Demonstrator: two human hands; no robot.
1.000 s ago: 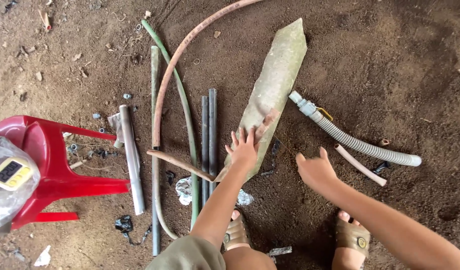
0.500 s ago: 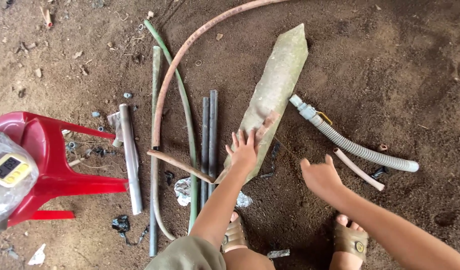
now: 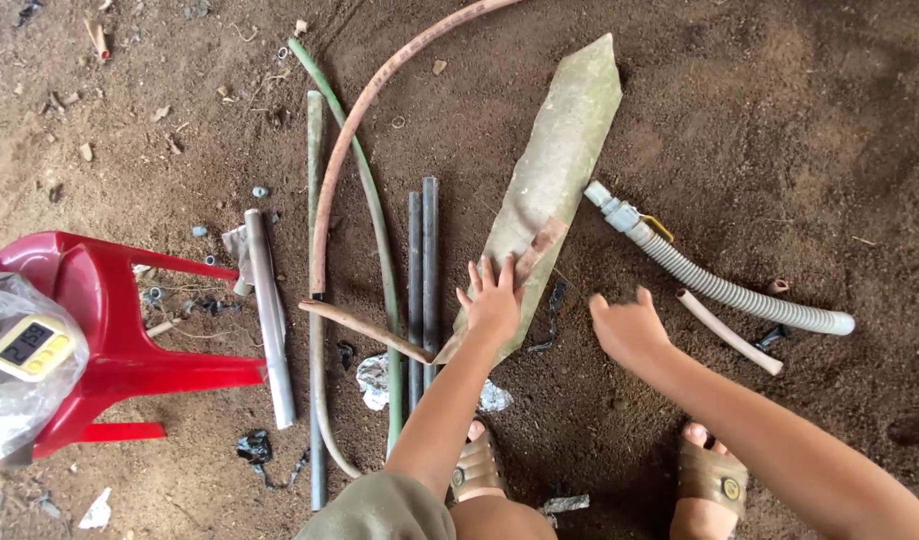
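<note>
Flattened pipe sheet [image 3: 559, 170], pale greenish-grey and tapering to a point at its far end, lay on the dirt floor [image 3: 779, 120] at the centre of the scene, running from near-centre to far-right. The left hand [image 3: 494, 300] rested palm-down on the sheet's near end, fingers spread and flat against it, gripping nothing. The right hand [image 3: 629, 330] hovered just right of the sheet, above bare soil, its fingers loosely curled and apart; whether it touched the ground could not be told. A corrugated grey hose [image 3: 729, 290] with a fitted connector lay to the right, its connector end near the sheet's edge, and a short tan tube [image 3: 729, 332] lay just beside the hose on its near side. Left of the sheet lay two dark grey pipes [image 3: 423, 270] side by side, a curved green hose [image 3: 369, 210], a curved reddish hose [image 3: 379, 90] and a short grey pipe offcut [image 3: 269, 320]. A red plastic stool [image 3: 109, 340] at the near left carried a clear bag and a small yellow timer [image 3: 29, 347]. Judged from the pose, the step in hand was steadying the sheet; a lift would call for the fingers to close around one edge.
</note>
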